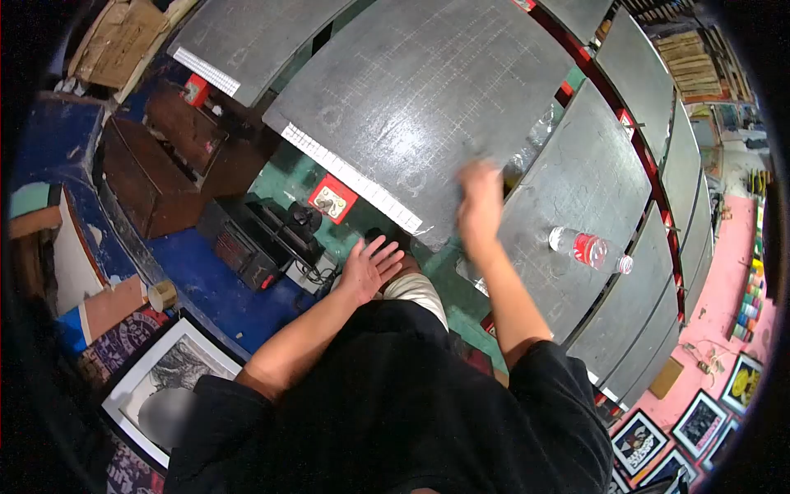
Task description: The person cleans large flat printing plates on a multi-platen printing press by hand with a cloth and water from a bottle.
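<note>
My left hand point(372, 270) hovers before my body with its fingers spread, near the front edge of a grey board point(378, 74) and a red metal-plated fitting point(332, 198). Nothing shows in that hand. My right hand point(480, 206) is over the right edge of the same board, its fingertips smeared by motion, so I cannot make out whether it holds anything. A white ruled strip point(350, 177) runs along the board's front edge. On the neighbouring grey board point(576, 181), right of my right hand, a clear plastic bottle with a red label point(591, 249) lies on its side.
More grey boards stretch right along a red rail point(654, 169). Clear crumpled plastic point(535, 136) sits between two boards. To the left are a black machine point(255, 235), a brown wooden box point(148, 181) and a framed picture point(123, 403). Framed pictures point(699, 421) line a pink surface at right.
</note>
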Demonstrator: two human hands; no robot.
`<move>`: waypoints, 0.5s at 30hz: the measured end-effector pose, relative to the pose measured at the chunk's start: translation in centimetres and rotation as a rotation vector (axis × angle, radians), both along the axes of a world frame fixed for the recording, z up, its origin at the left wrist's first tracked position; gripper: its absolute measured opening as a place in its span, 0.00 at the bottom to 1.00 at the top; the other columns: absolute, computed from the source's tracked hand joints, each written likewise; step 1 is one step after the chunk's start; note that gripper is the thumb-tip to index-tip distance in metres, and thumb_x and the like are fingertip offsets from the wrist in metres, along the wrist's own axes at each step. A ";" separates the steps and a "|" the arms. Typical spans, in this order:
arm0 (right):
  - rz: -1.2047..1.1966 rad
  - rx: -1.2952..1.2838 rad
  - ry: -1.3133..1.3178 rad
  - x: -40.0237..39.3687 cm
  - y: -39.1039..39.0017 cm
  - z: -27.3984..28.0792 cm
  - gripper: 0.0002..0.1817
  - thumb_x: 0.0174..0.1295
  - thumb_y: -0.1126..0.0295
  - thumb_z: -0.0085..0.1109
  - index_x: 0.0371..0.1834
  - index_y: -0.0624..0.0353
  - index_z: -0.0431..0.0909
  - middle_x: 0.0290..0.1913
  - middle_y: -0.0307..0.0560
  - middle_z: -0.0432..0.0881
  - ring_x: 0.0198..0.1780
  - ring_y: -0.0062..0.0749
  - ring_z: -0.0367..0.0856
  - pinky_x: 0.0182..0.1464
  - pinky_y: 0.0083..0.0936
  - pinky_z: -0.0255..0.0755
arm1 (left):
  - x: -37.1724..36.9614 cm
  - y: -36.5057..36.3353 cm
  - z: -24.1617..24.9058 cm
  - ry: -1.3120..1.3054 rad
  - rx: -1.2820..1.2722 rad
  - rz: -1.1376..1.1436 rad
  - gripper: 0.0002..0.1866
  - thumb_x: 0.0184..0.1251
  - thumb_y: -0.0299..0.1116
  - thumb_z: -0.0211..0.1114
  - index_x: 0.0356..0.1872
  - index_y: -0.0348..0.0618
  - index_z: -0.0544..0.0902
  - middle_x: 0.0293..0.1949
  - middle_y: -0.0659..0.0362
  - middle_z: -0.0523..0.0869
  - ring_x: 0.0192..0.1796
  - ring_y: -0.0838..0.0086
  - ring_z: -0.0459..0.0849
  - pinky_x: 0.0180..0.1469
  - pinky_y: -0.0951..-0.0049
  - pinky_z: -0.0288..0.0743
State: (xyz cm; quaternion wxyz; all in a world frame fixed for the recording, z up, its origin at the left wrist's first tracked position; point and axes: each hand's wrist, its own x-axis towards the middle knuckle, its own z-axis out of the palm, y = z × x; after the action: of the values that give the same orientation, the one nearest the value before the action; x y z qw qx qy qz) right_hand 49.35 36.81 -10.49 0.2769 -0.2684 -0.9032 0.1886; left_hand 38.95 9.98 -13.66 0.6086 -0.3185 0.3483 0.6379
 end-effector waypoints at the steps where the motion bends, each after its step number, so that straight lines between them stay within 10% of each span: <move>1: 0.237 -0.090 -0.095 0.4 -3.5 0.7 0.22 0.49 0.80 0.60 0.52 0.68 0.84 0.60 0.62 0.84 0.68 0.60 0.78 0.73 0.47 0.70 | -0.2 -0.3 -0.1 0.008 0.009 -0.013 0.38 0.88 0.61 0.37 0.84 0.45 0.59 0.77 0.46 0.75 0.73 0.51 0.80 0.76 0.48 0.72; 7: 0.825 -0.839 -0.041 -0.7 -14.3 8.2 0.28 0.56 0.84 0.61 0.64 0.58 0.83 0.68 0.54 0.82 0.72 0.51 0.80 0.73 0.42 0.74 | -0.9 -4.7 -0.6 -0.030 0.315 0.048 0.44 0.82 0.71 0.38 0.86 0.52 0.56 0.83 0.47 0.65 0.81 0.48 0.69 0.81 0.44 0.63; 10: 0.340 -1.016 0.134 -2.3 -9.1 8.6 0.25 0.64 0.76 0.64 0.66 0.58 0.81 0.66 0.48 0.85 0.70 0.40 0.80 0.73 0.38 0.71 | -1.8 -3.2 2.2 -0.147 -0.024 0.224 0.37 0.84 0.65 0.43 0.81 0.51 0.66 0.78 0.49 0.75 0.76 0.53 0.75 0.80 0.48 0.64; 15: -0.023 -1.164 0.365 -0.6 3.0 10.9 0.35 0.58 0.75 0.77 0.71 0.60 0.77 0.62 0.47 0.86 0.64 0.38 0.84 0.70 0.35 0.75 | -5.9 -9.3 2.1 0.162 0.141 -0.014 0.34 0.84 0.60 0.48 0.79 0.50 0.71 0.73 0.54 0.80 0.65 0.61 0.83 0.66 0.57 0.77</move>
State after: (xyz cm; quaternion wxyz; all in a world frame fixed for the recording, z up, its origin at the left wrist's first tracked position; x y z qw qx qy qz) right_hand 48.72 39.78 0.41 0.2370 -0.3487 -0.5867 0.6914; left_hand 33.04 0.68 -11.60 0.6038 -0.2201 0.3529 0.6801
